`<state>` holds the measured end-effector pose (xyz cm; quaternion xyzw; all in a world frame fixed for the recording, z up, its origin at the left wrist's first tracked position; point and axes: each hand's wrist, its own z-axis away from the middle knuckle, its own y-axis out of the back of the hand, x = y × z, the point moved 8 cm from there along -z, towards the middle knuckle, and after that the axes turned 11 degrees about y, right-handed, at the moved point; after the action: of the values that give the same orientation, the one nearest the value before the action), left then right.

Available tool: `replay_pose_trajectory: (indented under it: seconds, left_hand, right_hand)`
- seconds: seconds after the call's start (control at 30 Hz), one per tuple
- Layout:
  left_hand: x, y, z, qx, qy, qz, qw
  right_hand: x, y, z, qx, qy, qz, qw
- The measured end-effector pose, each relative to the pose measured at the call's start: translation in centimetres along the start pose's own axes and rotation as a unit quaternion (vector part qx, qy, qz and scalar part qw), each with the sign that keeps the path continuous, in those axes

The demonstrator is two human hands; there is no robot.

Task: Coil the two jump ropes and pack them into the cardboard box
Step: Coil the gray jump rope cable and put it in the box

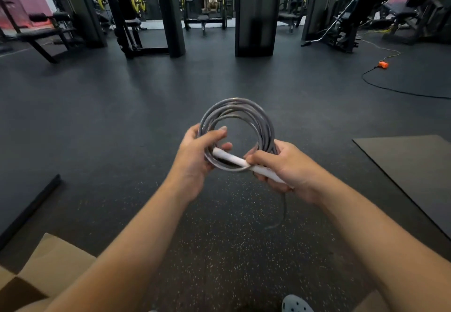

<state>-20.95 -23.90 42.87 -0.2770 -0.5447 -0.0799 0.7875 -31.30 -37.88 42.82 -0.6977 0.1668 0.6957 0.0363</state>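
A person stands on a dark gym floor (219, 79) and holds a jump rope (238, 116) out in front with both bare hands. The rope is grey and it is wound into a round ring of many loops. The ring sits right in the middle of the view, up in the air above the floor.

The left hand (195, 155) grips the ring at about 8 o'clock. Its fingers curl through the hole of the ring and the thumb presses on the loops from the outside, so the hand is closed around the rope. The right hand (285, 165) grips the ring at about 4 o'clock. It is wrapped tight around a white handle (234, 160) and the loops beside it. The white handle lies across the bottom of the ring, slanting from the left fingers down into the right fist.

A loose bit of rope (280, 216) hangs down from under the right hand, toward 6 o'clock. Its end is blurry.

The cardboard box (48, 260) is down at 7 o'clock in the corner of the view, on the floor, under the left arm. Its flaps stand open. I cannot tell what is inside it. Only one jump rope can be seen.

A dark mat (415, 177) lies on the floor at 3 o'clock. A grey shoe with holes (296, 304) peeks in at 6 o'clock. Far off at 12 o'clock stand black gym machines (207, 6). An orange plug (383, 65) on a black cable lies at 2 o'clock.
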Motion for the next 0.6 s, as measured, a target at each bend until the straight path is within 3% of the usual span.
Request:
replay_pose_trajectory:
  seconds: [0.07, 0.13, 0.2, 0.27, 0.33, 0.37, 0.43, 0.6]
  left_hand:
    - [2.2, 0.1, 0.1, -0.028, -0.041, -0.126, 0.991]
    - [4.1, -0.7, 1.2, -0.060, -0.076, -0.313, 0.945]
    - [4.9, -2.4, 2.7, -0.099, -0.095, -0.500, 0.855]
    - [4.6, -4.7, 4.2, -0.113, -0.140, -0.642, 0.745]
    - [3.4, -6.7, 5.1, -0.112, -0.195, -0.717, 0.660]
    - [2.8, -7.3, 5.2, -0.111, -0.209, -0.734, 0.636]
    - [2.2, -7.2, 4.6, -0.105, -0.185, -0.738, 0.640]
    - [0.0, -5.7, 2.9, -0.129, -0.082, -0.691, 0.706]
  right_hand:
    - [-0.4, 0.6, 0.4, -0.039, 0.006, 0.056, 0.998]
    - [-0.8, 0.8, 0.7, -0.076, 0.019, 0.126, 0.989]
    - [-1.0, 0.7, 0.9, -0.107, 0.034, 0.185, 0.976]
    - [-1.3, 0.1, 1.0, -0.132, 0.052, 0.216, 0.966]
    - [-1.3, -0.2, 1.1, -0.152, 0.058, 0.231, 0.959]
    - [-1.2, -0.4, 1.1, -0.162, 0.058, 0.237, 0.956]
    - [-1.1, -0.4, 1.3, -0.176, 0.054, 0.253, 0.950]
    - [-0.8, 0.7, 0.9, -0.155, 0.061, 0.292, 0.942]
